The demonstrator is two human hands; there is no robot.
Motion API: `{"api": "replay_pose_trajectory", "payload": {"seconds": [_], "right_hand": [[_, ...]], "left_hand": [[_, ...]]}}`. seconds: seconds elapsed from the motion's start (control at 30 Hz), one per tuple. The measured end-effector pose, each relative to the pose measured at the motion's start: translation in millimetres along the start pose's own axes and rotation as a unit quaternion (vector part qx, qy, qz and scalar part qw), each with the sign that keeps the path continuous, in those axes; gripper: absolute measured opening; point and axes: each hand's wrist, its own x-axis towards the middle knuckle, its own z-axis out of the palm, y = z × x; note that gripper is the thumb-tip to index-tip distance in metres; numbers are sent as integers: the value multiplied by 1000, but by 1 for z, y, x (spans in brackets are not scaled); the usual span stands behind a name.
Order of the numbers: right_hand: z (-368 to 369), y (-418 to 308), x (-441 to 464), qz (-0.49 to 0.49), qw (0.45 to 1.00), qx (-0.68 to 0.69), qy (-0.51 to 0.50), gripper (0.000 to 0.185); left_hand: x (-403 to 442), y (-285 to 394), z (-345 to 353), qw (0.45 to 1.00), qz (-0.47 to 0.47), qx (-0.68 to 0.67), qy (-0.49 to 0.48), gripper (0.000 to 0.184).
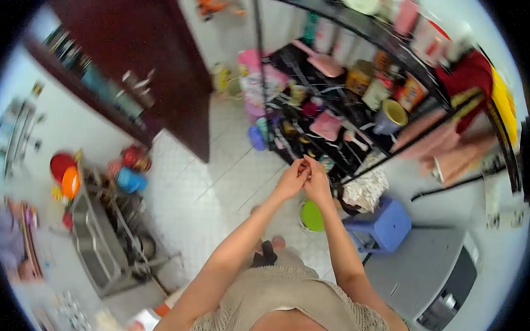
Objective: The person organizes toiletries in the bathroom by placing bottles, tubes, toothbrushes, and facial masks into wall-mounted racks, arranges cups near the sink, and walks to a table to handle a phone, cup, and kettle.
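Both of my hands meet in front of me, near the centre of the view, above the tiled floor and beside the lower shelf. My left hand (293, 181) has its fingers curled and pressed against the other hand. The fingers of my right hand (317, 179) are also bent and touch the left fingertips. Whether something small lies between the fingers is too small to make out. Behind the hands stands a black shelf rack (347, 98) with bottles, a mug (390, 117) and a pink brush (320, 61).
A purple stool (389, 224) and a grey machine (420, 271) stand at the right. Below the hands is a green bin (312, 215). At the left are a metal sink (95, 244), a blue item (131, 180) and a dark red door (138, 59).
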Motion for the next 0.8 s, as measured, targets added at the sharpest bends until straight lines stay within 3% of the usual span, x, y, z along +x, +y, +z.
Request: {"api": "replay_pose_trajectory", "payload": {"seconds": [0.2,0.23,0.4,0.57,0.67,0.8], "right_hand": [[89,-91,-2,-153,974,50,-158,53],[98,-114,-7,-166,967,58,-186,52],[190,-198,-41,-258,900,53,-347,49],[307,-287,-140,-368,810,94,-447,53],[356,-349,-221,-389,751,101,-524,55],[416,-399,-319,-417,658,79,-622,62]], "left_hand": [[-77,-31,-102,977,-14,42,210,38],[-94,-28,-118,972,-35,2,230,39],[-206,-54,-193,922,-39,-20,385,38],[-366,-87,-264,835,-109,6,539,37],[-474,-96,-294,782,-194,6,592,38],[-593,-123,-307,691,-215,-22,689,31]]}}
